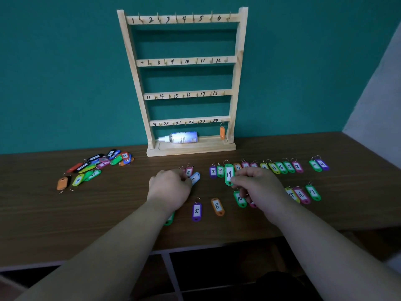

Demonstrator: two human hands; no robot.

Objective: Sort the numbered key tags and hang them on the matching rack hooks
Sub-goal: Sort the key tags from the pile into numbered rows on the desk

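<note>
Over the table [65,213], left hand [169,190] pinches one blue tag [196,177], right hand [260,187] one green tag [229,173]

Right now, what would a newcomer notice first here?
The tall wooden key rack against the teal wall, hooks bare except one orange tag under 24. In front, the right hand pinches a green tag marked 19 and the left hand a blue tag, among sorted tags on the table.
</note>
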